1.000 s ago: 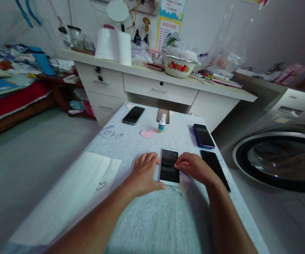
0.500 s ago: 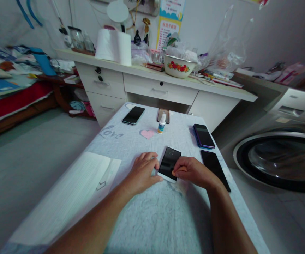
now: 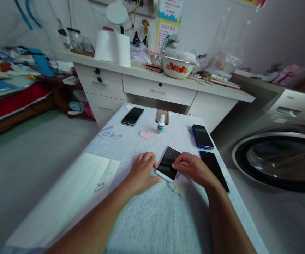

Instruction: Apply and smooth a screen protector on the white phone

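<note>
A white-framed phone (image 3: 166, 165) with a black screen lies face up on the cloth-covered table (image 3: 147, 218). My left hand (image 3: 143, 172) rests at its left side, fingers apart, with fingertips at the phone's edge. Over the right part of the screen, my right hand (image 3: 191, 167) is closed, pinching a small orange-tan thing that its fingers mostly hide. Beyond the phone stands a small white spray bottle (image 3: 160, 125) with a blue and yellow label.
Other phones lie at the back left (image 3: 132, 116) and right (image 3: 203, 137), with a black one (image 3: 214, 170) beside my right wrist. A brownish case (image 3: 165, 116) is behind the bottle. White paper (image 3: 62, 197) covers the left side. A desk (image 3: 142, 72) stands behind.
My right hand has moved slightly up along the phone's screen. The light marks on the upper screen have faded. My left hand has stayed at the phone's edge.
</note>
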Demonstrator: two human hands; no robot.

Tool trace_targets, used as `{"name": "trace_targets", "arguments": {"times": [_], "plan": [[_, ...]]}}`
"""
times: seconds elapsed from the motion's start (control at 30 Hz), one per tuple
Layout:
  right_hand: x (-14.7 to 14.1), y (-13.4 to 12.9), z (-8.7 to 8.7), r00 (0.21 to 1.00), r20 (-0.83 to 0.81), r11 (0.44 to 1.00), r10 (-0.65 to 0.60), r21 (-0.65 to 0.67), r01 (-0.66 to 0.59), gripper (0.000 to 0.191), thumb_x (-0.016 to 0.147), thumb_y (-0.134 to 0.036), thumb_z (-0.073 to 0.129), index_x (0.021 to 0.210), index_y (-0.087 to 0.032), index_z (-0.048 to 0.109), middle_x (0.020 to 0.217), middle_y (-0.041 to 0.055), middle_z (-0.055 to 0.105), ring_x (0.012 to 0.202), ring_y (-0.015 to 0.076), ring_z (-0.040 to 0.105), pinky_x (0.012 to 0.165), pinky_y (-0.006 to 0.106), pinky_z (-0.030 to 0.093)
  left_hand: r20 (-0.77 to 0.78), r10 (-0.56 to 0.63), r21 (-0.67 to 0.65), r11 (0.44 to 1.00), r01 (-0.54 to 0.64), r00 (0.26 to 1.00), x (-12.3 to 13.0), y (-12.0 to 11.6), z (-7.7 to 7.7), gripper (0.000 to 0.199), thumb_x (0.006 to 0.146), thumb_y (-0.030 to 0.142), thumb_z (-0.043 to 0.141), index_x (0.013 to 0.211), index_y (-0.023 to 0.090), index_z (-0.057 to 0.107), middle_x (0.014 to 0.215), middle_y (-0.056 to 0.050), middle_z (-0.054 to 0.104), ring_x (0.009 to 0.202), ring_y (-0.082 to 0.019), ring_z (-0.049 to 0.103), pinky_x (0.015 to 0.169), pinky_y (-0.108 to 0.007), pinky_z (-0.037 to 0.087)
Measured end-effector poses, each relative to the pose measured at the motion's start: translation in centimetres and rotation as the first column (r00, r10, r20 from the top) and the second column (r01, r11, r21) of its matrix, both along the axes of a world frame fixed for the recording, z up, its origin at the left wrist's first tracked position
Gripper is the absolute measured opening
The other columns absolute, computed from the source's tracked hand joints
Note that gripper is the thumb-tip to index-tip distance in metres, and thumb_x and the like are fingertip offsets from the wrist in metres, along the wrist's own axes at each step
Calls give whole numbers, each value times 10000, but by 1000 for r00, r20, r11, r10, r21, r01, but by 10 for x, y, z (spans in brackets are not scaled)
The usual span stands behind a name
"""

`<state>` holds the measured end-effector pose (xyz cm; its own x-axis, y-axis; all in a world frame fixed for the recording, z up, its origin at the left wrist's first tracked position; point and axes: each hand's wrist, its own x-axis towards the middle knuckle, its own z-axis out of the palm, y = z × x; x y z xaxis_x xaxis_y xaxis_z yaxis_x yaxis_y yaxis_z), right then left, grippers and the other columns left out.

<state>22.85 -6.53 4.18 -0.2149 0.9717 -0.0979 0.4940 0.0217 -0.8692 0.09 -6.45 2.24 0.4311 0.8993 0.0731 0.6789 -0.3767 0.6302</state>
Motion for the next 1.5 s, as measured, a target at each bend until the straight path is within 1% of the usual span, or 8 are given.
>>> {"name": "trace_targets", "arguments": {"times": [0.1,0.23,0.43,0.67,0.9,1.1,1.27,1.5], "plan": [[7,9,-10,965,59,954,-256,174,243,257,774,-416,608,865,-179,646,754,35,673,640,155,592,554,234,405,-2,3,19,1000,-3,1000,0,0,0,301,642,267,730,863,220,531,1176,-39,513,1116,-251,444,962,-395,363],[13,17,-20,920,120,914,-372,220,341,323,797,-476,565,862,-171,648,614,12,634,510,142,518,483,232,332,15,8,36,999,-8,1000,0,1,-4,276,653,261,736,839,218,537,1186,-35,508,1112,-242,444,958,-384,363],[11,20,-25,911,177,918,-372,215,333,318,774,-475,581,819,-171,662,608,24,651,523,153,541,493,238,356,44,18,45,999,-20,999,0,2,-7,226,668,232,727,815,217,556,1173,-34,517,1103,-240,450,952,-387,367],[11,20,-28,903,178,908,-391,237,346,314,761,-468,593,816,-171,681,639,44,668,587,180,590,518,252,398,66,38,26,999,-39,997,0,5,-6,208,674,226,712,815,215,560,1045,-27,551,1018,-224,473,899,-363,382],[12,20,-32,914,156,919,-374,198,342,345,781,-490,574,860,-170,674,591,24,646,514,161,555,480,245,376,189,80,-89,994,-64,979,-3,8,-1,165,715,232,637,858,217,554,871,-4,597,899,-197,526,782,-304,400],[10,17,-28,925,150,930,-349,174,323,335,790,-482,559,852,-170,663,577,17,635,505,154,547,468,237,360,412,136,-287,958,-13,901,1,12,-1,155,716,218,597,852,208,523,649,55,569,598,-116,525,582,-230,365],[6,16,-26,923,147,926,-356,189,327,304,790,-461,558,845,-181,662,578,12,631,511,154,536,476,240,354,559,275,-396,918,-40,782,3,17,-3,264,691,217,615,938,189,526,772,19,643,627,-115,570,597,-225,413],[-6,12,-20,914,187,922,-359,220,318,262,804,-436,549,826,-191,641,623,8,641,570,162,548,544,253,372,579,404,-420,892,-165,708,3,20,4,259,699,214,600,947,174,535,826,1,638,689,-125,580,639,-239,429]]}}
